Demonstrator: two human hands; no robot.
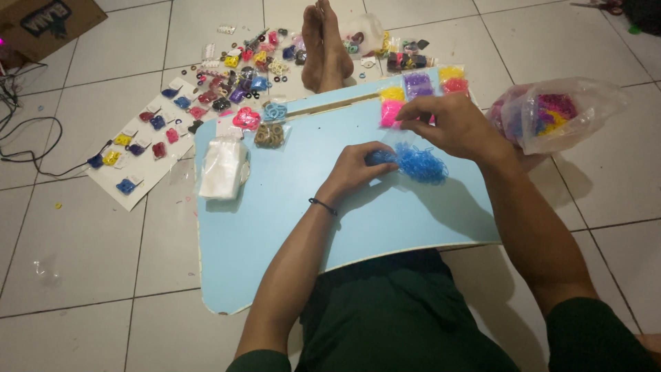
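A pale blue rectangular lap table (289,227) with rounded corners lies over the seated person's lap on the white tiled floor (69,262), with a stack of clear plastic bags (224,167) near its left edge and small packets of yellow, pink, purple and orange elastic bands (416,93) along its far right corner. The right hand (451,124) hovers with curled fingers over the far side of a loose heap of small blue elastic bands (418,164) at the middle of the table, its fingertips pinched together, though whether they hold a band cannot be told. The left hand (354,169) rests beside the heap's near left side, its fingers bent and touching the blue bands.
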